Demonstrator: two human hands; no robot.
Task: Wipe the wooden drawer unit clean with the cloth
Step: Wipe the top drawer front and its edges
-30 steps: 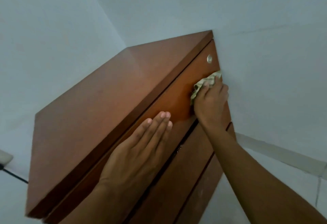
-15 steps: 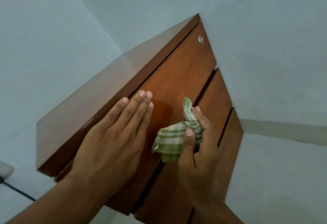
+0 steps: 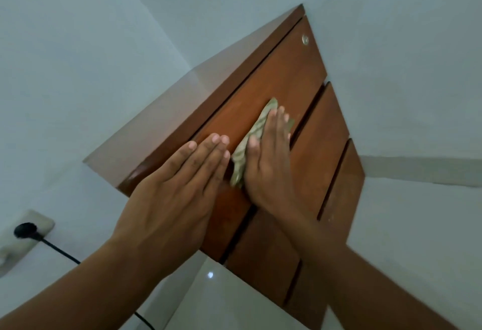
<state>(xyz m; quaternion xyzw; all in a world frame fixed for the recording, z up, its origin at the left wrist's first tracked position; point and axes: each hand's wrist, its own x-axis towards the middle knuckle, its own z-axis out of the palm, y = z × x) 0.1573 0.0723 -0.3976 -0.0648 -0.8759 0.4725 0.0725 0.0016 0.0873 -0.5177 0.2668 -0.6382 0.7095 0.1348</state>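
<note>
Low on the pale wall at the far left, a wall socket (image 3: 31,221) is seen with a black plug (image 3: 24,230) set in it, and a black cable (image 3: 60,250) is led from the plug down toward the near edge. To the right of it, the left hand (image 3: 177,199) is laid flat on the top drawer front (image 3: 287,76) of the wooden drawer unit (image 3: 167,142), with its fingers straight and held close together and nothing gripped. Below the forearms, a glossy pale floor (image 3: 208,293) is shown. Just right of the left fingertips, a green-and-white striped cloth (image 3: 243,155) is pressed against the same drawer front by the right hand (image 3: 268,165). Its fingers are stretched nearly straight over the cloth and the thumb is laid on the fabric, so the cloth is pinned under the hand rather than bunched in a fist. The two hands are nearly touching. Further right, the middle and bottom drawer fronts are seen, parted by dark gaps. A small round metal lock (image 3: 305,39) is set in the far right corner of the top front.
</note>
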